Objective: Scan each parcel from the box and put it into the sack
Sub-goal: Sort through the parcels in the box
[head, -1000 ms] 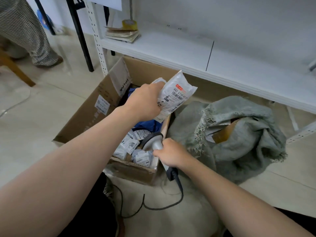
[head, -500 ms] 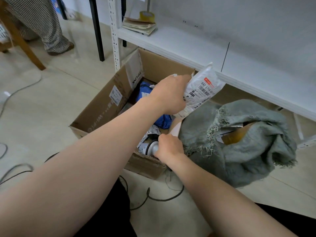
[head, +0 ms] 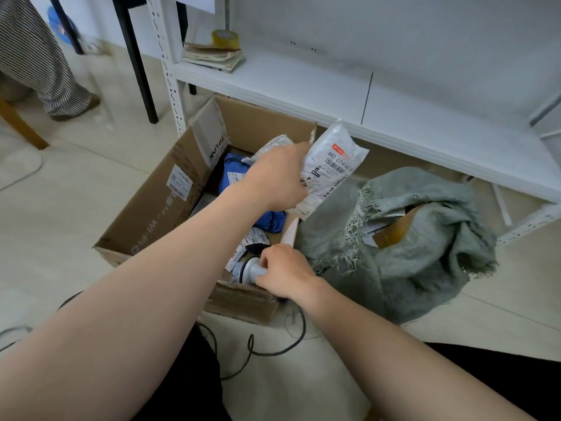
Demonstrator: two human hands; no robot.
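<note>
While I look down through the head view, left hand (head: 277, 177): my fingers are curled round a white plastic parcel (head: 334, 165), which I hold raised and tilted with its barcode label facing up.
Parcel's place: it is above the far right corner of the brown cardboard box (head: 158, 208). Its lower end hangs over the box's right wall, between box and sack.
Right hand (head: 285, 275): my fist is wrapped round the handle of a grey handheld scanner (head: 253, 268), low at the box's near right corner, with its head inside the box.
Sack: the grey-green woven sack (head: 409, 268) is slumped on the floor just beside the box's right wall, and its frayed mouth gapes upward.
Edges: the front lip of a white metal shelf (head: 303, 86) runs just above the box's far wall and over the sack.
Open room: bare pale floor (head: 76, 192) spreads left of the box, and a black cable (head: 252, 350) loops on the floor in front of it.
Count, task things: one box, one sack, one scanner, one parcel in hand.
Count, in the box: one blue bag (head: 235, 174), and small white labelled packets (head: 252, 241) too covered to number.
Count, in the sack: one brown carton (head: 394, 232) shows in the mouth.
Count, on the shelf: one roll of yellow tape (head: 225, 38) and one stack of papers (head: 212, 54).
Far left: one striped trouser leg (head: 39, 65), well apart from the box.
</note>
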